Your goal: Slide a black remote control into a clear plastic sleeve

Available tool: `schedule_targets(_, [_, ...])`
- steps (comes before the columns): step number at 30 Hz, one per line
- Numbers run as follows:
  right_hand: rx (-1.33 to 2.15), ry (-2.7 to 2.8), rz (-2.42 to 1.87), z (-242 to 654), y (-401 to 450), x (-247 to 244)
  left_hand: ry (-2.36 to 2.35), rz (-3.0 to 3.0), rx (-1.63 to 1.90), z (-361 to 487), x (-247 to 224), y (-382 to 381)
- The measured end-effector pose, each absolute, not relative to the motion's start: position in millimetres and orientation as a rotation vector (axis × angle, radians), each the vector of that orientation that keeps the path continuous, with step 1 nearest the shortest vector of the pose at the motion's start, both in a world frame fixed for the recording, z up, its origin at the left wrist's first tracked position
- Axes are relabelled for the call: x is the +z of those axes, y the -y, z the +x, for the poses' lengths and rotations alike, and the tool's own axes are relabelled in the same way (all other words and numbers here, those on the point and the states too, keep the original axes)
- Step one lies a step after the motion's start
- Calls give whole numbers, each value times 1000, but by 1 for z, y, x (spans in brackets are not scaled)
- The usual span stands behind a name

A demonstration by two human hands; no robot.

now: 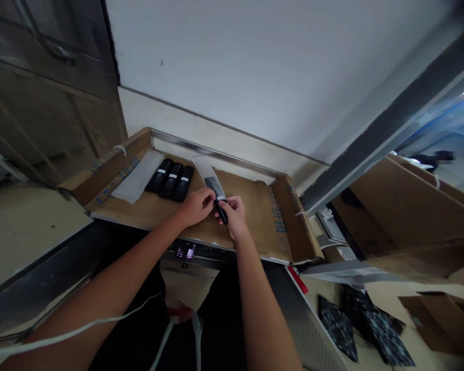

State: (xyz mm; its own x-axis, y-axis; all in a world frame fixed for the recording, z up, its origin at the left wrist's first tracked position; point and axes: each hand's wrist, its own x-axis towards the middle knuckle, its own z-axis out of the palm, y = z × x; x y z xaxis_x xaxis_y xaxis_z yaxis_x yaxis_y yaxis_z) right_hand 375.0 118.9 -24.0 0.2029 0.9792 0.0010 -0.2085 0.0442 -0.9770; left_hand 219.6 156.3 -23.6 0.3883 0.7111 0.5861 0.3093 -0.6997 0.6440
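My right hand [234, 214] is closed around a slim black oblong item [221, 212], its thumb on top. Most of that item lies inside a long clear plastic bag [206, 170], with its near end sticking out. Pinched at the bag's mouth is my left hand [196, 207], its fingertips close to the right hand's thumb. To the left, three black oblong items [172, 179] with white labels lie side by side on the cardboard. Beside them rests a pile of flat clear plastic bags [137, 178].
A cardboard-lined tray [251, 216] with raised side walls forms the work surface against a white wall [224, 67]. A phone with a lit screen [185, 250] sits below its front edge. Patterned dark bags [365, 322] and cardboard boxes [398, 201] are at the right. A white cord [81, 325] crosses my left arm.
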Motion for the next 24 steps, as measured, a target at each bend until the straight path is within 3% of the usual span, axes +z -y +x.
schedule_targets(11, [895, 823, -1317, 362, -131, -28, -917, 2232, 1163, 221, -24, -155])
schedule_targets(18, [939, 873, -1318, 363, -131, -32, -940, 2133, 1161, 220, -27, -159])
schedule_targets(24, [632, 993, -1414, 364, -132, -36, -954, 2051, 1152, 218, -28, -160])
